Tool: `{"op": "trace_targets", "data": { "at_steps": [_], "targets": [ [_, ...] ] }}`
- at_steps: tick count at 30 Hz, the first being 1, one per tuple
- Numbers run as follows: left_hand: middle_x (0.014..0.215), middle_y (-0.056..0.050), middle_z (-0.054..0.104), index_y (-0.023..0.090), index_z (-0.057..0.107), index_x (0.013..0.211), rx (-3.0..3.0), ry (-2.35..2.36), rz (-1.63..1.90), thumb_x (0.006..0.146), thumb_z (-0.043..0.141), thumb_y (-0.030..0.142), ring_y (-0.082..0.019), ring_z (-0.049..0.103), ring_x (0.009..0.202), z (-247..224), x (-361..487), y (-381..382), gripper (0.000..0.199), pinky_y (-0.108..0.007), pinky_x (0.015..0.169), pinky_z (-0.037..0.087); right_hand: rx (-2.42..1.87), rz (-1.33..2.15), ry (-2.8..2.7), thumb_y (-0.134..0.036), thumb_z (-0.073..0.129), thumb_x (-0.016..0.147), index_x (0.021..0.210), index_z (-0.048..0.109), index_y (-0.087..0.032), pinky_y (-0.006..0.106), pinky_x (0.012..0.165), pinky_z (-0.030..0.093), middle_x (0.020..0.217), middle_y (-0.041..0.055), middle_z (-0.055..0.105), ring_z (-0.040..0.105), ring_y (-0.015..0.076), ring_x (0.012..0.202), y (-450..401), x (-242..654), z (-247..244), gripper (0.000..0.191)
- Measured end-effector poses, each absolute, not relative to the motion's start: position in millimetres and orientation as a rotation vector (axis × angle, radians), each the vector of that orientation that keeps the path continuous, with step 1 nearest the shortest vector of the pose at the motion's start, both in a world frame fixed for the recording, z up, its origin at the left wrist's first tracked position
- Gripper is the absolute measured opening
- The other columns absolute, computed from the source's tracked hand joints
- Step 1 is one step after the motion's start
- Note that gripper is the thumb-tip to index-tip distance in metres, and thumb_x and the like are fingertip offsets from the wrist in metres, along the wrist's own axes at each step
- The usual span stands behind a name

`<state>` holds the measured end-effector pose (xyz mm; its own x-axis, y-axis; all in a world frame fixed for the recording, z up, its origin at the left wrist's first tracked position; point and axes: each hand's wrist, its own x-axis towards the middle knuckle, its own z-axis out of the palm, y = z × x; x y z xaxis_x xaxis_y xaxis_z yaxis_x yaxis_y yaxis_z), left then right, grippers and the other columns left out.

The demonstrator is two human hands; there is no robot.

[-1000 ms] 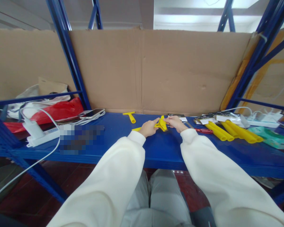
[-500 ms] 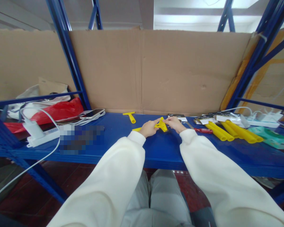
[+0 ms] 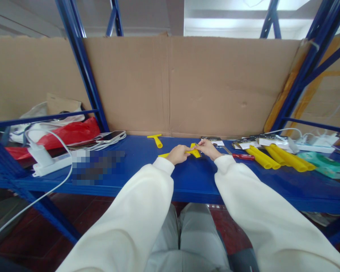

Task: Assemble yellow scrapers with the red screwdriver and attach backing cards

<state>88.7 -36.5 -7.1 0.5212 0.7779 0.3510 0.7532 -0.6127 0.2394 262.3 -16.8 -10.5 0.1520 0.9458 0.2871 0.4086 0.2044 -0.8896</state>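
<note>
My left hand (image 3: 178,154) is closed round the handle of a yellow scraper-like tool (image 3: 197,153), whose handle end shows to the left of the hand. The tool's wide head points right, between both hands. My right hand (image 3: 208,149) pinches at the upper side of that head; what its fingertips hold is too small to make out. Behind my left hand, a yellow T-shaped piece (image 3: 158,141) lies on the blue shelf (image 3: 147,166).
To the right lie a red-handled tool (image 3: 243,156), several yellow tubes (image 3: 289,158), black-and-white packets (image 3: 248,142) and a green pack (image 3: 325,165). A phone (image 3: 112,136), a power strip (image 3: 55,163) and a red bag (image 3: 70,133) are at left. Cardboard (image 3: 215,87) stands behind.
The head of the yellow tool has turned slightly between my hands and looks flatter. My right hand has shifted very slightly left. The things on the shelf have stayed put.
</note>
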Motion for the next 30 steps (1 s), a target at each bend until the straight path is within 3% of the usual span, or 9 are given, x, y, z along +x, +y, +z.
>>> {"op": "trace_targets", "data": {
  "at_steps": [5,9,12,18,23,30],
  "targets": [
    [0.122,-0.007,0.071,0.023,0.067,0.129,2.672,1.382,0.693,0.089,0.06,0.018,-0.022,0.066,0.113,-8.3,89.2,-35.3,0.041,-0.029,0.099,0.048,-1.452,0.49,-1.437,-0.013,0.061,0.073,0.074,0.059,-0.019,0.029,0.075,0.051,0.073,0.0005,0.063,0.06,0.0151,0.072,-12.9,277.8,-2.4,0.007],
    [0.124,-0.006,0.07,0.025,0.066,0.129,2.66,1.401,0.689,0.089,0.059,0.019,-0.021,0.066,0.114,-9.8,89.0,-34.2,0.041,-0.028,0.1,0.048,-1.707,0.102,-1.583,-0.006,0.054,0.077,0.088,0.073,-0.016,0.035,0.092,0.048,0.093,0.0108,0.071,0.065,0.0219,0.096,-9.5,312.9,5.1,0.025],
    [0.126,-0.006,0.069,0.025,0.068,0.128,2.665,1.4,0.683,0.088,0.06,0.019,-0.022,0.065,0.116,-10.4,88.3,-33.5,0.041,-0.028,0.101,0.048,-1.932,-0.053,-1.618,-0.009,0.058,0.076,0.099,0.078,-0.02,0.04,0.094,0.048,0.11,0.0148,0.07,0.062,0.0288,0.109,-8.0,342.9,4.3,0.033],
    [0.127,-0.005,0.069,0.027,0.069,0.126,2.656,1.383,0.684,0.086,0.062,0.016,-0.022,0.063,0.119,-10.7,87.4,-32.8,0.042,-0.03,0.102,0.048,-2.213,-0.094,-1.627,-0.018,0.062,0.078,0.095,0.081,-0.028,0.052,0.095,0.046,0.118,0.015,0.068,0.056,0.0354,0.117,-5.0,375.0,-4.9,0.028],
    [0.127,-0.006,0.069,0.025,0.069,0.126,2.651,1.384,0.679,0.086,0.062,0.017,-0.023,0.064,0.119,-10.2,87.7,-34.0,0.041,-0.03,0.102,0.047,-2.257,-0.108,-1.696,-0.022,0.059,0.082,0.109,0.078,-0.027,0.058,0.098,0.041,0.126,0.0189,0.062,0.05,0.0376,0.123,-3.1,369.9,-10.8,0.034],
    [0.126,-0.005,0.069,0.026,0.069,0.125,2.648,1.385,0.674,0.086,0.063,0.016,-0.022,0.064,0.119,-9.4,88.0,-35.0,0.041,-0.029,0.103,0.047,-2.306,-0.145,-1.783,-0.029,0.045,0.092,0.125,0.069,-0.023,0.057,0.101,0.035,0.132,0.02,0.055,0.045,0.0353,0.128,-0.3,361.5,-15.5,0.041]
  ]
}}
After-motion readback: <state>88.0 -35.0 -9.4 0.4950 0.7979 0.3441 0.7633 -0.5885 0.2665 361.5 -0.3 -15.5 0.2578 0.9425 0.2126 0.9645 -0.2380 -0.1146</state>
